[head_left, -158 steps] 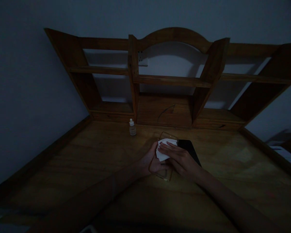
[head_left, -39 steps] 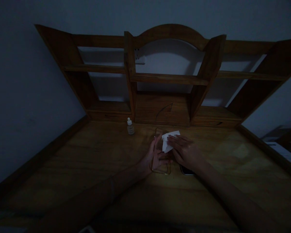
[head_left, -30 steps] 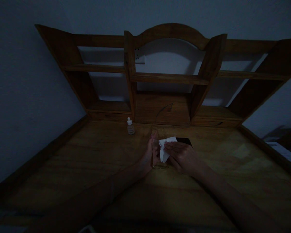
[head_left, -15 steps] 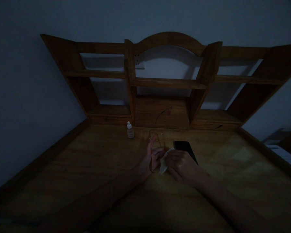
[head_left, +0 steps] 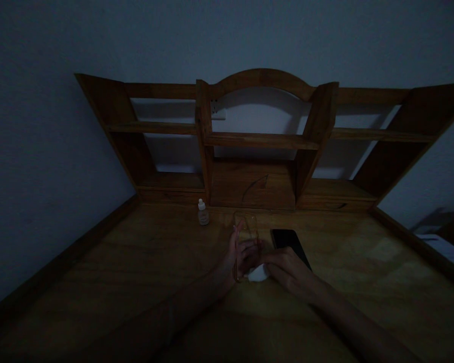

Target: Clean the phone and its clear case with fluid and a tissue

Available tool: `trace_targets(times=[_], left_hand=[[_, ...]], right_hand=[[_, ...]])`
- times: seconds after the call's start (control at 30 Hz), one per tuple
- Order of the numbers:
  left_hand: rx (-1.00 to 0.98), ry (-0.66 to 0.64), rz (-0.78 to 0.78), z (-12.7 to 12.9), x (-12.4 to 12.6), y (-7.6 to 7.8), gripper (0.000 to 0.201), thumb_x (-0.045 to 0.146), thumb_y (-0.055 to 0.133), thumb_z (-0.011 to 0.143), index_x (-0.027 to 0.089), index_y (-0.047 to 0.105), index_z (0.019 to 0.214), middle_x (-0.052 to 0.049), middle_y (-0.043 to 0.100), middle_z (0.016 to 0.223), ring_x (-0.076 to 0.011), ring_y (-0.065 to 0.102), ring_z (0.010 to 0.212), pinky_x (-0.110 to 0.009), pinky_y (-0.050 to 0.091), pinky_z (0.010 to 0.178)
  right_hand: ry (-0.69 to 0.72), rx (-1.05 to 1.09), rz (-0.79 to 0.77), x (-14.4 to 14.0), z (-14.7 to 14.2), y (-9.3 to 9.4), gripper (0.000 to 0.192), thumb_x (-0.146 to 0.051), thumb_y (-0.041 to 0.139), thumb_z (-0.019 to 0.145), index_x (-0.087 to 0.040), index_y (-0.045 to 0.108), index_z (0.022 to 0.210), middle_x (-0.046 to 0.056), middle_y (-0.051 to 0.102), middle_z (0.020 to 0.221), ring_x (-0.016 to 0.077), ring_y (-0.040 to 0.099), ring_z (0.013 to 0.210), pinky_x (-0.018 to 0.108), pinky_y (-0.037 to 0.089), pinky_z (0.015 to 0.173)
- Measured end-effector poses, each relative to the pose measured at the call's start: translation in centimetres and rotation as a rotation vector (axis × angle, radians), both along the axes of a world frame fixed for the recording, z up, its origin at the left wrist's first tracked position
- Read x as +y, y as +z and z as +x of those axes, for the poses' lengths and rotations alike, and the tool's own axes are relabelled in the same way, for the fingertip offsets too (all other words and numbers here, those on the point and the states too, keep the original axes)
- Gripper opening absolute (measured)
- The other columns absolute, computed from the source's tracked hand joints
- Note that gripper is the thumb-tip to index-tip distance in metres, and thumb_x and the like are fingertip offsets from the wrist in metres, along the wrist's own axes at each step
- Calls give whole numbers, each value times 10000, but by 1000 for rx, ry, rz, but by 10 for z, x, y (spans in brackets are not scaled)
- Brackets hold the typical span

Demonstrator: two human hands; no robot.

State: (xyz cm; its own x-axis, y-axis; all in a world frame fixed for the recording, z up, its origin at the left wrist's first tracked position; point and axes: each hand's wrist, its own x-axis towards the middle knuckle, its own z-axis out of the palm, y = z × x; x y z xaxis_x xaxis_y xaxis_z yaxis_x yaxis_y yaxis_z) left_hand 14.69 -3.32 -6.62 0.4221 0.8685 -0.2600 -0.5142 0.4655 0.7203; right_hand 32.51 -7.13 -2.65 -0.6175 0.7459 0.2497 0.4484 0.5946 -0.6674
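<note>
A clear phone case (head_left: 247,220) stands tilted up from the desk, gripped by my left hand (head_left: 237,254) with the thumb along its left edge and the fingers behind it, seen through the clear plastic. My right hand (head_left: 287,267) pinches a white wipe (head_left: 258,273) at the lower right part of the case; its fingertips are close to the case's right edge. Just beyond my right hand, a black phone (head_left: 287,239) lies flat on the desk, its near end partly covered by the hand.
A small dropper bottle (head_left: 203,215) with a white cap stands on the wooden desk (head_left: 136,272), left of the case. Behind it rises a wooden shelf unit (head_left: 261,141) against the wall. A socket strip (head_left: 218,115) shows through the shelf. The light is dim.
The view has tilted up a little, so everything sits lower. My right hand has moved the wipe against the lower part of the case, and the wipe looks more bunched up.
</note>
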Motion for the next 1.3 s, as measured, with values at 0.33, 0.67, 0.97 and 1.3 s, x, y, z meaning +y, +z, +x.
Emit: trace_targets(times=[0.33,0.67,0.97,1.3], left_hand=[[10,-15,29,0,1,4,743,628,405,925,355,127,1558,-101,698,1060,-253,678,1026,-315,550,726],[-37,-34,-25,2,2,1,671,657,432,899,209,515,1393,-89,704,975,-223,679,849,-309,542,741],[-47,-66,64,2,1,0,663,601,405,932,331,261,1520,-98,665,1031,-234,666,896,-433,557,784],[-48,-40,14,-1,0,6,581,553,474,925,355,391,1465,-91,573,1331,-242,628,1086,-377,553,836]], right_hand=[[-17,190,-267,4,-1,-7,346,-151,466,878,-208,773,1029,-10,727,818,140,627,706,237,423,660],[-39,453,-603,14,-5,-15,248,-255,619,814,-192,776,996,46,753,1019,229,664,963,338,469,882],[-549,458,49,15,14,-17,295,-327,487,962,-236,683,1164,63,711,1156,263,653,1069,385,508,928],[-34,-102,476,14,-2,-13,470,-138,413,969,-218,471,1428,110,548,1431,236,540,1302,469,464,1079]])
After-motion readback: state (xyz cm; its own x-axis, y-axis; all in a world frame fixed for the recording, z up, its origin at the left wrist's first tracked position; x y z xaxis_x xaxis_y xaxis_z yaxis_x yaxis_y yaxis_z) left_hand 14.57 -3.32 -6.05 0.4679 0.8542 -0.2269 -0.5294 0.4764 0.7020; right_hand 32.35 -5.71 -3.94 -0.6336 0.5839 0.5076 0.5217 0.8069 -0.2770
